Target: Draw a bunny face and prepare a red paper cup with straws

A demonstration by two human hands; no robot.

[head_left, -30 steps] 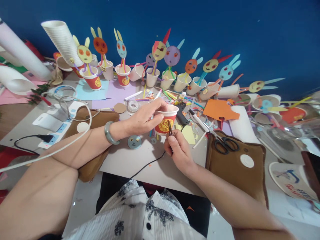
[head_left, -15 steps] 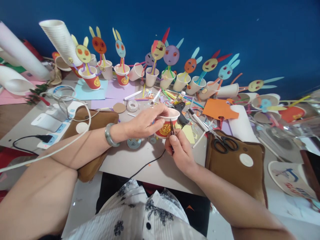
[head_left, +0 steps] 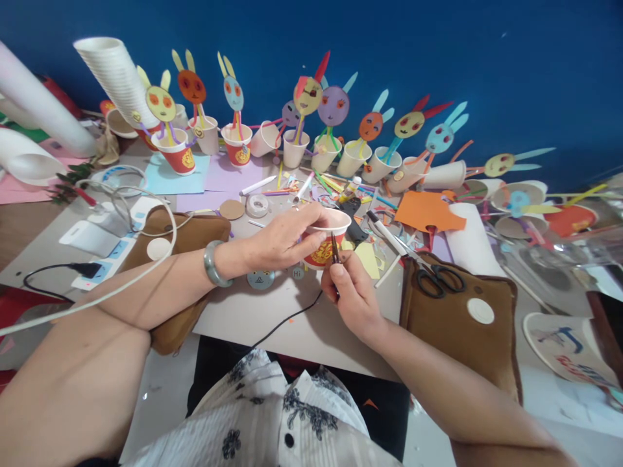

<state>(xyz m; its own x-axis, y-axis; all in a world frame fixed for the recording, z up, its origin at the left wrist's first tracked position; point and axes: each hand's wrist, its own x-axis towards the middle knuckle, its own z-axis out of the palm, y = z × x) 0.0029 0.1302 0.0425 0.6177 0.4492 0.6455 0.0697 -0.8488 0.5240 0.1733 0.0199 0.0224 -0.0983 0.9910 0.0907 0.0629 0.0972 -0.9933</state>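
A red paper cup (head_left: 318,254) with a gold print and white rim stands upright in front of me. My left hand (head_left: 287,240), with a green bangle at the wrist, grips it by the rim and side; part of the cup is hidden behind the fingers. In my closed right hand (head_left: 348,285) is a slim dark pointed tool (head_left: 335,250), its tip up against the cup's front near the rim. I cannot make out its exact kind. Just below the cup lie a blue paper face (head_left: 261,279) and a small round "Hi" tag (head_left: 298,273).
Paper rabbits in cups, such as a purple one (head_left: 333,106), line the blue wall. Behind the cup lie a black glue gun (head_left: 354,224), markers and scraps. Black-handled scissors (head_left: 440,280) rest on a brown pouch (head_left: 460,337). A power strip (head_left: 104,259) lies left.
Both hands stay nearly in place at the cup. The cup's rim has shifted very slightly; the tool remains against its front.
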